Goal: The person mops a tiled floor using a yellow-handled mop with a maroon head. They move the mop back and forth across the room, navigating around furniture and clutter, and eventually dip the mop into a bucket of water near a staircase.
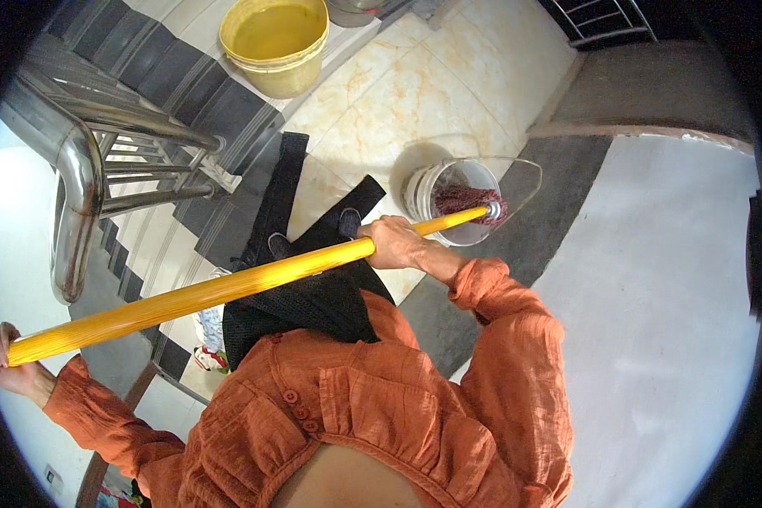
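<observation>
A mop with a long yellow handle (pixel 229 288) slants across my body from lower left to upper right. Its dark red string head (pixel 459 198) sits inside a white bucket (pixel 419 190) with a raised wire-like bail. My left hand (pixel 13 364) is closed round the top end of the handle at the far left. Farther down the shaft, my right hand (pixel 395 243) wraps round it, short of the bucket. The lower part of the mop head is hidden in the bucket.
A yellowish bucket (pixel 284 76) of liquid stands at the top, by dark-and-white striped steps (pixel 157 72). Shiny metal railing (pixel 80 161) juts in at the left. A white wall (pixel 652 296) rises on the right. Marbled tiles (pixel 432 85) cover the floor ahead.
</observation>
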{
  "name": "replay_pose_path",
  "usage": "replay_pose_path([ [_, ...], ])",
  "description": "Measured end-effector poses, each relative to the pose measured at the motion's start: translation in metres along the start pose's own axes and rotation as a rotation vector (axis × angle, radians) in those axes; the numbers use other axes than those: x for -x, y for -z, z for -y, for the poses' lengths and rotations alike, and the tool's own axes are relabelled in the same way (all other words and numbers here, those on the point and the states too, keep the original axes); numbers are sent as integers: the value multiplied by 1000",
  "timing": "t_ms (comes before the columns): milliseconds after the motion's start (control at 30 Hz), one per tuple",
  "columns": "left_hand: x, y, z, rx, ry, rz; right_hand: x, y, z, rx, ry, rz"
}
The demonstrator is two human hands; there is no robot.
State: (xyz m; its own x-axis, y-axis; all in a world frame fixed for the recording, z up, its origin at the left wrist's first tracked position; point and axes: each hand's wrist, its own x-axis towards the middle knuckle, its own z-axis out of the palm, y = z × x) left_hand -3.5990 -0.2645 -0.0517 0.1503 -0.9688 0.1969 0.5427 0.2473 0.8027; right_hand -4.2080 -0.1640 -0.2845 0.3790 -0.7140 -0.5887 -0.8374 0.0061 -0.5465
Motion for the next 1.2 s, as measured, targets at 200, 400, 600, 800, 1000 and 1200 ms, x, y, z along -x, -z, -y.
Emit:
replay_pose_path([
  [200,39,-166,113,13,-23,105,-18,-48,-119,-105,2,-186],
  [400,85,-293,234,-25,-90,198,-30,-78,-231,-290,-22,-363],
  [600,123,-366,329,-29,-1,457,-51,-131,-339,-380,-42,-521],
  [800,124,-369,349,-85,37,482,-57,-147,-367,-343,94,-589],
  [1000,79,-301,284,-211,2,102,-49,-109,-284,-227,-120,-287],
  [1200,8,-149,125,74,101,206,-20,-41,-135,-87,-6,-146],
])
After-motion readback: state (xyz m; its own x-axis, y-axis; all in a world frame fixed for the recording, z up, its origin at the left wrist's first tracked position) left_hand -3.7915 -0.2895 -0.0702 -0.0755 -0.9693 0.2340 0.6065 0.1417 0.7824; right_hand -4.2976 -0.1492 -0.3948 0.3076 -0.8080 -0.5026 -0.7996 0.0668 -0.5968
